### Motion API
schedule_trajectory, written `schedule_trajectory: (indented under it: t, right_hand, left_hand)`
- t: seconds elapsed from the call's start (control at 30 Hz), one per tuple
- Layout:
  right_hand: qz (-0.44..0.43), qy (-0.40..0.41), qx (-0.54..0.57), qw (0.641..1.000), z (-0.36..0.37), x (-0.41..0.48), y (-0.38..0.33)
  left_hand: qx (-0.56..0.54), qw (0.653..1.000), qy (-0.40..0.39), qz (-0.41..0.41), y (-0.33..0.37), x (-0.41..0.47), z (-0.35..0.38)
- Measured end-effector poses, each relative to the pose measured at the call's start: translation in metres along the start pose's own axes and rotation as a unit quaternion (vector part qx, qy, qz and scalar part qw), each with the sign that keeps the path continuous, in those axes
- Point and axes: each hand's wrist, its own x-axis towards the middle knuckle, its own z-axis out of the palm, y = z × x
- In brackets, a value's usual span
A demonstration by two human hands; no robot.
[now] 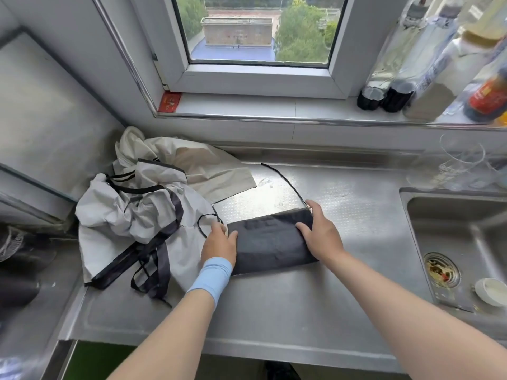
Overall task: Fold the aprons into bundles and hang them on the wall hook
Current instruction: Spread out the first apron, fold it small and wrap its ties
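Steel table [274, 311] under window [258, 28], frame centre: folded black apron [270, 242] lay flat there. Left hand [219, 244] and right hand [319, 233] pressed its ends, fingers [315, 212] straight, gripping nothing, likely flattening the fold. Crumpled white aprons [131, 215] sat centre-left.
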Motion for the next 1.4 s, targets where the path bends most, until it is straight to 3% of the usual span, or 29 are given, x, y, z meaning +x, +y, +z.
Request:
schedule_trajectory:
  t: [0.1,0.17,0.23,0.37,0.47,0.63,0.8,0.87,0.93,1.0,1.13,1.2,1.3,1.4]
  right_hand:
    - [-0.026,0.03,-0.089,0.995,0.015,0.01,-0.003]
    - [-0.062,0.081,-0.189,0.977,0.026,0.013,-0.001]
    - [-0.121,0.119,-0.241,0.956,0.033,0.012,0.001]
    - [-0.283,0.017,-0.282,0.917,0.047,0.008,0.013]
    - [-0.253,-0.072,-0.321,0.91,0.046,0.013,0.025]
    - [-0.209,-0.126,-0.334,0.911,0.035,0.022,0.023]
    - [-0.285,-0.182,-0.341,0.877,0.012,0.016,0.035]
    - [-0.308,-0.186,-0.351,0.865,0.0,0.011,0.039]
    - [-0.295,-0.185,-0.344,0.872,-0.007,0.01,0.036]
    - [-0.275,-0.185,-0.322,0.887,-0.007,0.011,0.029]
    - [-0.153,-0.149,-0.176,0.961,-0.012,0.008,0.009]
    - [-0.081,-0.11,-0.09,0.986,-0.018,0.005,0.001]
    - [0.012,-0.081,0.028,0.996,-0.035,0.003,-0.006]
    - [0.066,-0.07,0.168,0.981,-0.053,0.001,-0.007]
  left_hand:
    - [0.131,0.977,0.092,0.143,0.005,-0.003,0.015]
    - [0.168,0.947,0.059,0.269,0.009,-0.007,0.03]
    - [0.235,0.917,-0.021,0.321,0.011,-0.011,0.049]
    - [0.325,0.897,-0.082,0.287,0.001,-0.003,0.07]
    - [0.331,0.892,-0.073,0.299,-0.009,0.007,0.067]
    - [0.333,0.894,-0.069,0.291,-0.029,0.022,0.052]
    - [0.348,0.891,-0.079,0.281,-0.029,0.021,0.041]
    - [0.358,0.889,-0.044,0.283,-0.029,0.019,0.037]
    - [0.319,0.886,-0.014,0.337,-0.028,0.012,0.032]
    - [0.264,0.88,-0.035,0.394,-0.03,0.003,0.028]
    - [0.245,0.888,-0.101,0.375,-0.037,-0.005,0.012]
    - [0.173,0.92,-0.11,0.335,-0.037,-0.002,0.003]
    - [0.011,0.979,-0.071,0.19,-0.021,0.001,-0.024]
    - [-0.174,0.975,-0.101,0.093,-0.001,0.003,-0.049]
